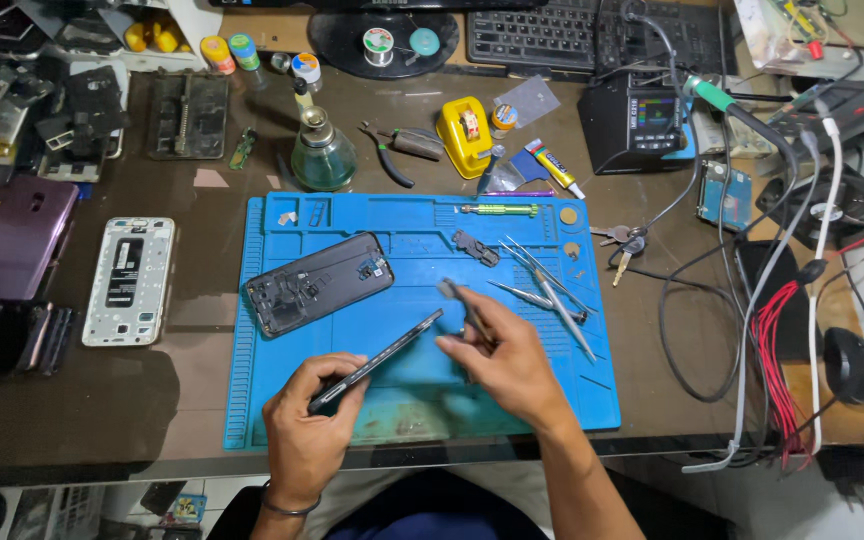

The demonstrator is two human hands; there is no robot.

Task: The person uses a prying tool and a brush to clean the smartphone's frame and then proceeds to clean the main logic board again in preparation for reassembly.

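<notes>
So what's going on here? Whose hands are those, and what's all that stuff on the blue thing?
The camera sits on a person's head and looks down, so these are that person's own hands. The left hand holds a thin dark phone part on its edge. The right hand holds a small metal tool. Under them lies a blue work mat on a brown table. On the mat rest an opened phone body, some tweezers and a green screwdriver. Beside the mat lies a white phone frame.

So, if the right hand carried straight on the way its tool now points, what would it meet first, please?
Probably the opened phone body lying on the blue mat. The right hand aims its tool up-left; depth is unclear.
</notes>
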